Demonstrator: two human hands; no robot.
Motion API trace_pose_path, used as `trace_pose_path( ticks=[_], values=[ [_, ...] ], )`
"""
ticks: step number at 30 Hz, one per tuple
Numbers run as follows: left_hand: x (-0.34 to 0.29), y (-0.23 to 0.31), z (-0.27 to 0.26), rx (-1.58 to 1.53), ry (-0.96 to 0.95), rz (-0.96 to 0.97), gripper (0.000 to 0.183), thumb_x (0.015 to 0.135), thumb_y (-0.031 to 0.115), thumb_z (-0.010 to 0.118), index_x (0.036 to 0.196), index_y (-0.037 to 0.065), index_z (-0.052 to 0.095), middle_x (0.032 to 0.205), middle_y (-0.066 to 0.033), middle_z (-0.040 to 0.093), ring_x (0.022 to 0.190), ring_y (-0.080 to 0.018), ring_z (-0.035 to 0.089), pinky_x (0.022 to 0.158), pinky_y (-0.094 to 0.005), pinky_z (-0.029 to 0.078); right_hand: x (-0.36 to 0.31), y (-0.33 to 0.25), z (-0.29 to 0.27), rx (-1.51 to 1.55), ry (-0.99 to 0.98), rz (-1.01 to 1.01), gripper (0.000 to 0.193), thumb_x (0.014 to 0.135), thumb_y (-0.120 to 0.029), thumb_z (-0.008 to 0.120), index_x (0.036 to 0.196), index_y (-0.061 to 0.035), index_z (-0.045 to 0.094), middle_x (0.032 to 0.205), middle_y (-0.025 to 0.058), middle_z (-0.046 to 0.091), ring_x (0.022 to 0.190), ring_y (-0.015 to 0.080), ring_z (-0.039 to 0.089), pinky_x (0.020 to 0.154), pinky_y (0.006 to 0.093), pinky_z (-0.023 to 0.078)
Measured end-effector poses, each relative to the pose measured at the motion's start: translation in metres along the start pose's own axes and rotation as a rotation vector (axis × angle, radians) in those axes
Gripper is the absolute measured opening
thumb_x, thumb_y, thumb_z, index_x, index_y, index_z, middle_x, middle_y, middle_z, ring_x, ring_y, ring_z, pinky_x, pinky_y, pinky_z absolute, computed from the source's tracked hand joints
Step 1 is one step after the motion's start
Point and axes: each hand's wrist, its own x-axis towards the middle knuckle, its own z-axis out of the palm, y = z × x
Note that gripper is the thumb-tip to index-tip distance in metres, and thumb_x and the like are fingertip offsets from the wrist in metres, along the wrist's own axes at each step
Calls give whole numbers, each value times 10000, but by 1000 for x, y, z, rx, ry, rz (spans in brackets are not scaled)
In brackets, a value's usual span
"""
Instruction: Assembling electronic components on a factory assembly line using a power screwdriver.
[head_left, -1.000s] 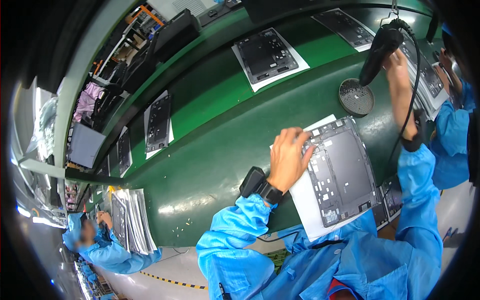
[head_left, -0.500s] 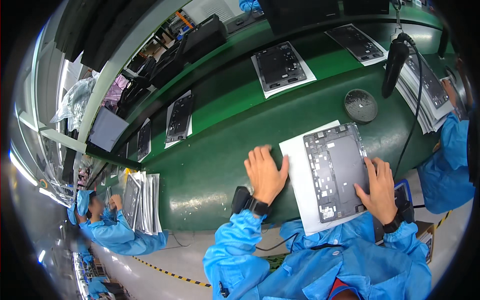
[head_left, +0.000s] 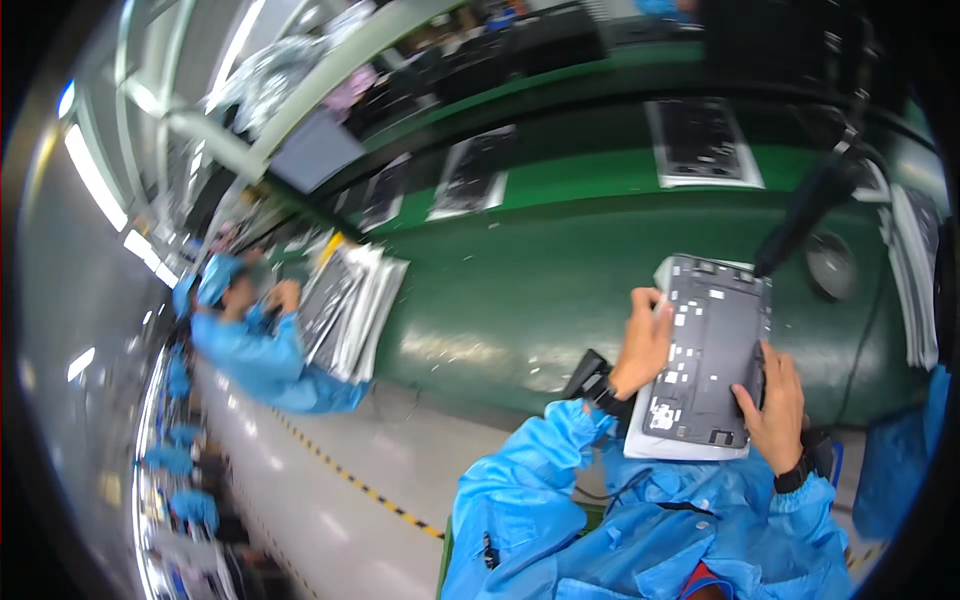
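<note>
A dark grey flat device panel [head_left: 708,350] lies on a white sheet [head_left: 668,445], lifted toward my chest off the green conveyor belt [head_left: 560,260]. My left hand [head_left: 643,342] grips its left edge, thumb on top. My right hand [head_left: 772,404] clasps its lower right corner. Both sleeves are blue. A black watch sits on my left wrist.
A black electric screwdriver [head_left: 808,205] hangs over a round grey dish [head_left: 830,265]. More dark panels on white sheets [head_left: 703,142] ride the belt farther back. A stack of panels [head_left: 912,270] stands at right. At left a person in blue [head_left: 250,335] works beside another stack [head_left: 345,305].
The panel with its sheet has come off the belt and toward me, held at both sides. My view has swung left, showing the neighbouring worker and the floor.
</note>
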Motion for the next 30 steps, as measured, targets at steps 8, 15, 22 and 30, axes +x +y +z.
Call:
trace_pose_path(
  ticks=[8,15,22,30],
  values=[
    [-26,-1,-60,-442,19,-273,372,970,17,608,1336,-16,548,1196,-92,671,1094,-165,624,944,-341,527,51,-35,10,343,-194,-76,622,812,-37,727,1394,14,515,1057,157,517,865,295,523,789,371,452],
    [143,-22,-207,-117,444,-8,400,909,15,644,1294,15,536,986,-50,644,840,-141,576,706,-334,511,47,-2,-5,426,-114,5,153,894,13,604,1040,35,642,836,74,539,704,160,489,663,290,392],
    [310,-42,-341,-137,377,-79,178,930,74,691,1071,-33,672,932,-103,711,826,-235,678,766,-419,563,25,10,-52,403,-145,237,115,902,-12,617,995,38,663,764,68,565,683,122,509,633,270,400],
    [381,-50,-242,52,251,-195,418,915,140,730,1271,-56,631,1053,-121,722,958,-258,689,871,-422,541,-2,9,-96,285,-112,546,169,926,-43,646,1089,-3,654,945,55,584,835,132,534,783,282,432]
  ],
)
